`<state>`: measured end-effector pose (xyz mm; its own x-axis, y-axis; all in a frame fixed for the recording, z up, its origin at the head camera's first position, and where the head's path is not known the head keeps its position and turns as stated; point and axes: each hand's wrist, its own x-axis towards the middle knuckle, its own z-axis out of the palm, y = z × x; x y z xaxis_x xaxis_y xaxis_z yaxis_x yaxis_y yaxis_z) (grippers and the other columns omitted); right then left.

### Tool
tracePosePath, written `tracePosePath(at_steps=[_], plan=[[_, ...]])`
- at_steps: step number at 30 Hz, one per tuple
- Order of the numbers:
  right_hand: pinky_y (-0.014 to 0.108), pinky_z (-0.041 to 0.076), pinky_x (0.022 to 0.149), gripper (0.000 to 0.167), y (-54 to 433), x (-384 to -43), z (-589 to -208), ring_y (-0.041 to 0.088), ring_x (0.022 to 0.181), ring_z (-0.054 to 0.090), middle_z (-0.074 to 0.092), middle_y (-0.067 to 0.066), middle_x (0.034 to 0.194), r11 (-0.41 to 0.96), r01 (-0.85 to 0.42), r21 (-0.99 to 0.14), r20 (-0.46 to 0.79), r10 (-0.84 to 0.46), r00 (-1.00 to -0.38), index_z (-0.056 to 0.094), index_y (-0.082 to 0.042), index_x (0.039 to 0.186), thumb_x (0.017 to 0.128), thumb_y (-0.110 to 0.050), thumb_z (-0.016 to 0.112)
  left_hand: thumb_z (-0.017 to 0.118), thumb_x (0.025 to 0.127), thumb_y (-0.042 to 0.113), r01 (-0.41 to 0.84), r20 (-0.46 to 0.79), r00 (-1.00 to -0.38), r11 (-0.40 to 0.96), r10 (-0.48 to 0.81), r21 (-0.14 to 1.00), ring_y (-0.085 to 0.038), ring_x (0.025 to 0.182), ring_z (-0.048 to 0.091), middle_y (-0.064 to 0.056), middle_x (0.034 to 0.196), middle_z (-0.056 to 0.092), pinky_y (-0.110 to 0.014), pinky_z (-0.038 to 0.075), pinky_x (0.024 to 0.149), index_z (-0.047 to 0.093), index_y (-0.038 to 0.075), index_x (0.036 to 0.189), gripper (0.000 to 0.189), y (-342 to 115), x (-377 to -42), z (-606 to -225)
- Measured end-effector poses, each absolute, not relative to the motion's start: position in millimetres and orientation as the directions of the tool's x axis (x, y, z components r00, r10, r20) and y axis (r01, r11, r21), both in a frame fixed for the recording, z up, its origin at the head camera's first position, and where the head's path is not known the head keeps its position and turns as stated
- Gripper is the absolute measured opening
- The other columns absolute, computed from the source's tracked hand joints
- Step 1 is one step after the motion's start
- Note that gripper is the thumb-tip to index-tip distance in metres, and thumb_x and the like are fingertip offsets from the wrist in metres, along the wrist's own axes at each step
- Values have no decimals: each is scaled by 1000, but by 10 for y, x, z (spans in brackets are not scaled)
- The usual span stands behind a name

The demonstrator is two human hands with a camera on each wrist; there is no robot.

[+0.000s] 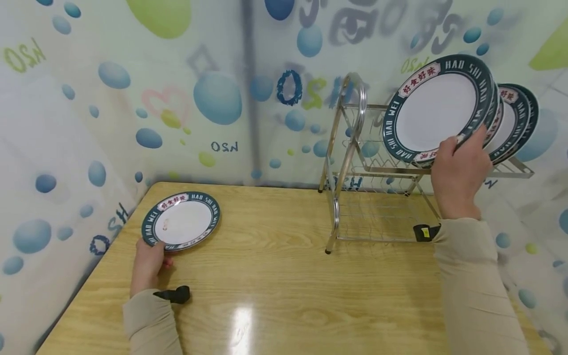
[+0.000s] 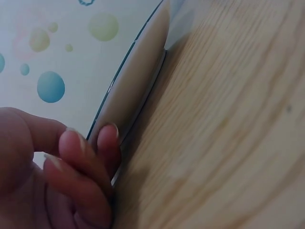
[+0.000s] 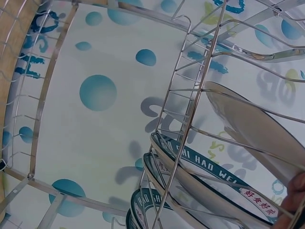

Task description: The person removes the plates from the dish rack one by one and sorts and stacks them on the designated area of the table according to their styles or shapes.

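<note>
At the left of the table, a white plate (image 1: 184, 223) with a dark green lettered rim lies face up. My left hand (image 1: 147, 264) pinches its near rim, thumb on top and fingers below. The left wrist view shows the plate's pale underside (image 2: 136, 76) close over the wood, with fingertips at its edge. My right hand (image 1: 461, 172) grips the lower rim of a matching plate (image 1: 435, 113), held tilted at the rack's upper tier. In the right wrist view this plate (image 3: 252, 121) stands apart from the others, its back showing.
A two-tier metal dish rack (image 1: 348, 148) stands at the back right of the wooden table (image 1: 275, 276). Several matching plates (image 1: 516, 118) lean upright on its upper tier, behind the right hand. A patterned wall (image 1: 222, 162) runs directly behind table and rack.
</note>
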<state>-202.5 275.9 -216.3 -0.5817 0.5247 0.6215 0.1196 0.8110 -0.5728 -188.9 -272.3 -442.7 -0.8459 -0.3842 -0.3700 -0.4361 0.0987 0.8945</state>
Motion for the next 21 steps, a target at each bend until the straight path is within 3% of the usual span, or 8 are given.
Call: tracePosePath(at_steps=[5, 9, 13, 18, 21], plan=[[32, 27, 57, 52, 2778, -2018, -2158, 26, 66, 40, 47, 11, 77, 791, 120, -599, 599, 543, -589, 22, -13, 140, 92, -31, 25, 34, 92, 14, -438, -362, -856, 146, -370, 887, -20, 48, 54, -8, 70, 56, -34, 46, 46, 18, -1, 133, 47, -2739, -1896, -4413], [29, 27, 56, 50, 2778, -2000, -2170, 21, 61, 36, 40, 3, 71, 765, 71, -640, 608, 560, -562, 25, -14, 139, 91, -29, 27, 32, 93, 18, -470, -371, -838, 183, -400, 863, -20, 50, 53, -8, 70, 51, -33, 45, 46, 5, 0, 140, 57, -2778, -1862, -4403], [24, 29, 59, 46, 2784, -1978, -2171, 15, 65, 42, 48, 0, 81, 727, -1, -686, 613, 578, -539, 29, -23, 135, 90, -27, 29, 32, 91, 24, -479, -356, -820, 197, -448, 856, -18, 49, 51, -5, 66, 50, -32, 43, 46, -12, 5, 140, 69, -2810, -1821, -4360], [19, 33, 67, 39, 2807, -1929, -2154, 8, 79, 44, 48, -8, 97, 641, -82, -763, 571, 609, -551, 33, -27, 130, 91, -23, 31, 33, 93, 37, -476, -346, -809, 185, -474, 860, -18, 53, 51, -4, 70, 52, -31, 44, 52, -10, 12, 142, 70, -2782, -1809, -4266], [18, 36, 67, 41, 2809, -1910, -2142, 7, 75, 48, 49, -9, 102, 578, -158, -801, 553, 611, -567, 31, -30, 131, 92, -19, 32, 33, 93, 40, -466, -338, -816, 188, -470, 865, -17, 56, 51, -7, 81, 54, -31, 46, 55, -9, 14, 143, 70, -2751, -1823, -4206]])
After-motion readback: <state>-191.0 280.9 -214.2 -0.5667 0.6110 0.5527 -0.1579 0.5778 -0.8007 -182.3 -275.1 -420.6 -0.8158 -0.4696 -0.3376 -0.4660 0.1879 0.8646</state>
